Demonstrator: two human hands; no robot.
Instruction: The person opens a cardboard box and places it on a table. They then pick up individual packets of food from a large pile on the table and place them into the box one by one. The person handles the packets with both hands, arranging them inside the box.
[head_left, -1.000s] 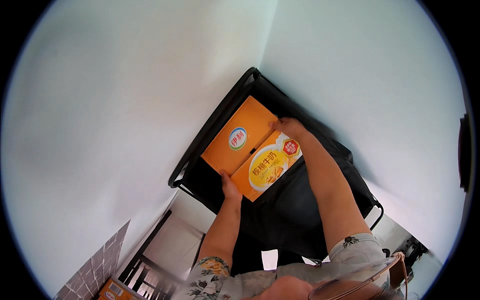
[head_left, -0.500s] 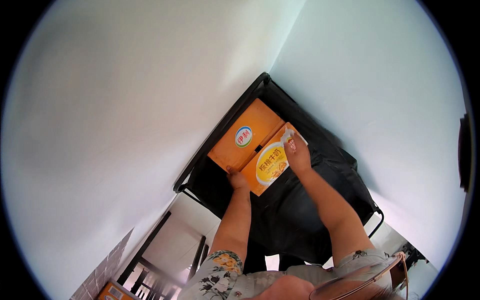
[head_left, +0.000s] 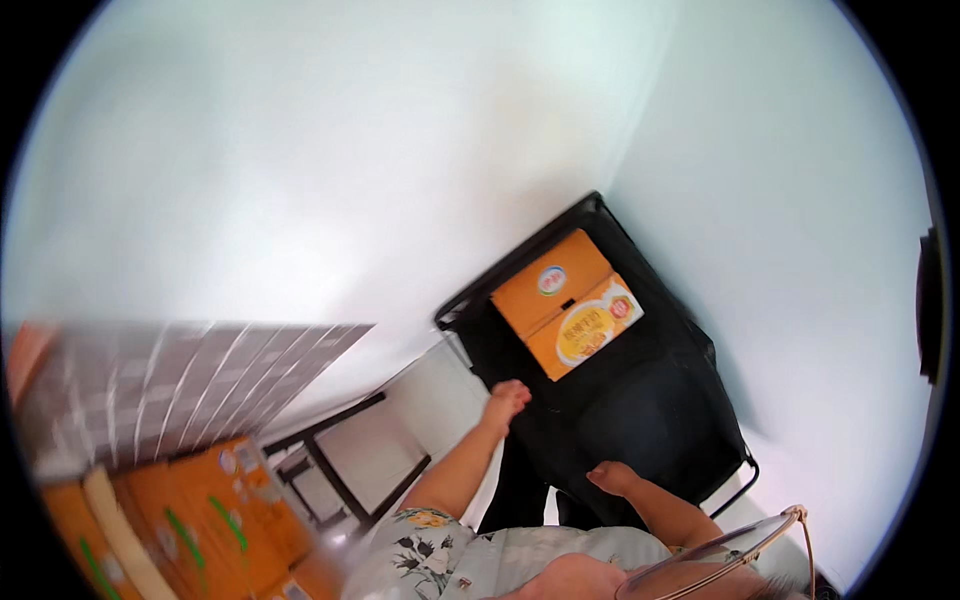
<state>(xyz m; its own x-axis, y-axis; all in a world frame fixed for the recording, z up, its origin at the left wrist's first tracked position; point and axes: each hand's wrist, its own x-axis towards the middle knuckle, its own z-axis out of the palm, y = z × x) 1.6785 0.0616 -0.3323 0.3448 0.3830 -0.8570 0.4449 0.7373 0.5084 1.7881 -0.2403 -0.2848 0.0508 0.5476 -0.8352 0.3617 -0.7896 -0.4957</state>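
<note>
Two pale walls meet in a corner, and a brick-patterned grey panel runs along the left. In the corner stands a black fabric bin with a dark tubular frame. An orange box with a yellow and white printed area lies inside it, toward the far end, close to the left-hand rim. The left hand is near the bin's left edge, apart from the box, its fingers loosely curled. The right hand is over the near part of the bin, well apart from the box; whether its fingers are spread or pressed together I cannot tell. More orange cartons with green strips sit at lower left.
</note>
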